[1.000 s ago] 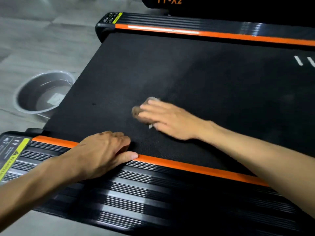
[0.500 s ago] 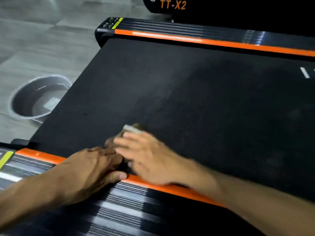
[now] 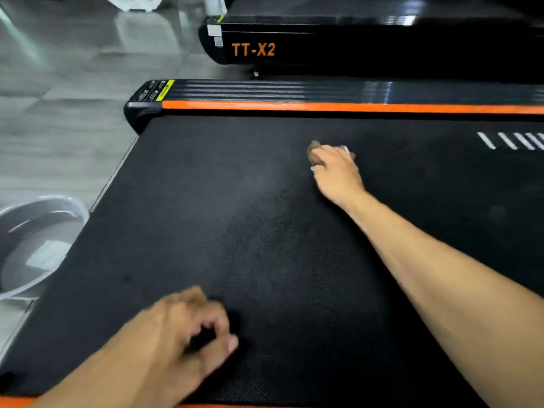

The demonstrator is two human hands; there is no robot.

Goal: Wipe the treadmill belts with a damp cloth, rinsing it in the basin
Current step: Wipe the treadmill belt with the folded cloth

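My right hand (image 3: 337,175) presses a small brown damp cloth (image 3: 314,154) flat on the black textured treadmill belt (image 3: 265,231), near the far orange side rail (image 3: 323,106); its fingers are hidden, so their curl cannot be told. My left hand (image 3: 182,334) hangs loosely curled over the belt's near edge, blurred and holding nothing. A round grey basin (image 3: 17,293) sits on the floor just beside the belt's left end.

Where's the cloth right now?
In the head view, the cloth is under the right hand, on the far half of the treadmill belt, near the orange side rail.
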